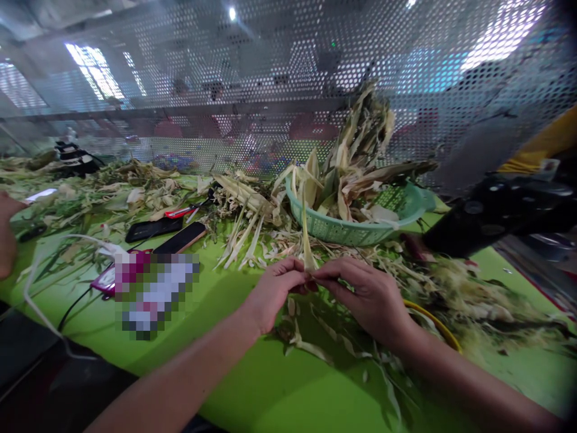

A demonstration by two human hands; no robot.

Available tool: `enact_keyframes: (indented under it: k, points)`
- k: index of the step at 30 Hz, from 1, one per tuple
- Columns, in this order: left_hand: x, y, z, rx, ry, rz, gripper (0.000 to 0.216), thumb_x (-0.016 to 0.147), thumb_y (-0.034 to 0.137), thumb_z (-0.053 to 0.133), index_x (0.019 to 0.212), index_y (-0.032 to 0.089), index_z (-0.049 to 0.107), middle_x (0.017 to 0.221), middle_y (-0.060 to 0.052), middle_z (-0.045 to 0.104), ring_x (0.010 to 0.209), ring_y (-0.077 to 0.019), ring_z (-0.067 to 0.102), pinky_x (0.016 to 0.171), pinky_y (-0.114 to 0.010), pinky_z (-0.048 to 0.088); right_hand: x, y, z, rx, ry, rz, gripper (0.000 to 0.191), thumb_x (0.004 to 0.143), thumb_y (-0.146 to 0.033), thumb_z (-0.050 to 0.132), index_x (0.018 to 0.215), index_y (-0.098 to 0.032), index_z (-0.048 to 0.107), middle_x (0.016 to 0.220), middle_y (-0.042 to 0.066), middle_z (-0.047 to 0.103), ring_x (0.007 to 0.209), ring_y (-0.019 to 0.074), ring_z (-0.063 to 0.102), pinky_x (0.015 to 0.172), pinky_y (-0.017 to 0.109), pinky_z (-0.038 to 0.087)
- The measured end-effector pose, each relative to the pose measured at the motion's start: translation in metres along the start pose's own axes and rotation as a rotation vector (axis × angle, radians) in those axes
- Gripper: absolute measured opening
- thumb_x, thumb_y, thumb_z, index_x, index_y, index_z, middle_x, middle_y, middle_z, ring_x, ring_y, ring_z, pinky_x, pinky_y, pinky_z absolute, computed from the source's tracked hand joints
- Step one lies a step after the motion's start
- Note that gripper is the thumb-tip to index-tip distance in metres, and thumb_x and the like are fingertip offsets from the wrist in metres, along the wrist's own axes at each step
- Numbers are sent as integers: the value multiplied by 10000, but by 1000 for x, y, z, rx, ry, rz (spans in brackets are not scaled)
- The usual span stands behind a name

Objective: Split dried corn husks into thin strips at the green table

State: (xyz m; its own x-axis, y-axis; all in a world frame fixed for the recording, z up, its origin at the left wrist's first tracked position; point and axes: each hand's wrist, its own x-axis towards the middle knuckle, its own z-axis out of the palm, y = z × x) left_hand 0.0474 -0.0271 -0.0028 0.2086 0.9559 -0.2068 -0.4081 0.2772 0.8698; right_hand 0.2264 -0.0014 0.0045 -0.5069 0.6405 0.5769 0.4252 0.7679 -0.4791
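Observation:
Between both hands a pale strip of corn husk (307,243) stands upright, its narrow tip pointing toward the basket. My left hand (279,291) pinches its lower end between thumb and fingers. My right hand (365,297) has its fingertips closed at the same end, touching the left fingertips; the exact grip there is hidden. Just beyond the hands is a green plastic basket (342,233) heaped with dried corn husks (347,180). Several trimmed husk pieces (243,240) lie left of it, and loose husk scraps (311,349) lie below my hands.
On the left of the green table (252,385) are a black phone (180,237), a purple power bank (103,279) with a cable, and red-handled scissors (180,211). A yellow rim (435,322) shows by my right wrist. Another person's hand (6,231) is at far left. A perforated metal screen (252,78) stands behind.

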Motion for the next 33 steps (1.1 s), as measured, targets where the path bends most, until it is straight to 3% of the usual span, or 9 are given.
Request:
enact_keyframes:
  k: [6, 15, 22, 26, 33]
  points:
    - [2, -3, 0, 45, 20, 34, 96, 718, 106, 620, 732, 165, 544, 701, 16, 551, 682, -104, 521, 716, -252, 389, 0, 3, 3, 11, -34, 65, 86, 901, -196, 581, 896, -212, 665, 879, 27, 693, 815, 161, 652, 748, 278, 508]
    - [-2, 1, 0, 253, -1, 121, 110, 770, 238, 657, 753, 159, 582, 728, -2, 582, 725, -118, 526, 725, -261, 387, 0, -4, 4, 113, -16, 263, 38, 880, -225, 602, 847, -216, 618, 765, -12, 650, 692, 138, 611, 632, 246, 481]
    - [2, -3, 0, 116, 68, 33, 129, 765, 250, 660, 730, 145, 592, 684, -12, 594, 675, -115, 545, 688, -260, 404, 0, 0, 6, 123, 43, 141, 53, 877, -223, 633, 927, -224, 652, 848, 4, 682, 769, 145, 638, 711, 261, 499]
    - [3, -5, -1, 1, 41, 1, 130, 746, 238, 681, 729, 154, 583, 689, -9, 593, 672, -118, 561, 703, -269, 427, 1, 0, 4, 80, 34, 71, 57, 875, -192, 630, 907, -223, 665, 859, 14, 688, 793, 155, 645, 733, 275, 504]
    - [3, -4, -2, 39, 47, 11, 93, 734, 179, 671, 764, 163, 585, 737, -1, 592, 710, -109, 549, 737, -257, 409, 0, 3, 3, 24, -21, 86, 59, 905, -208, 586, 901, -211, 645, 874, 23, 672, 812, 160, 626, 741, 285, 488]
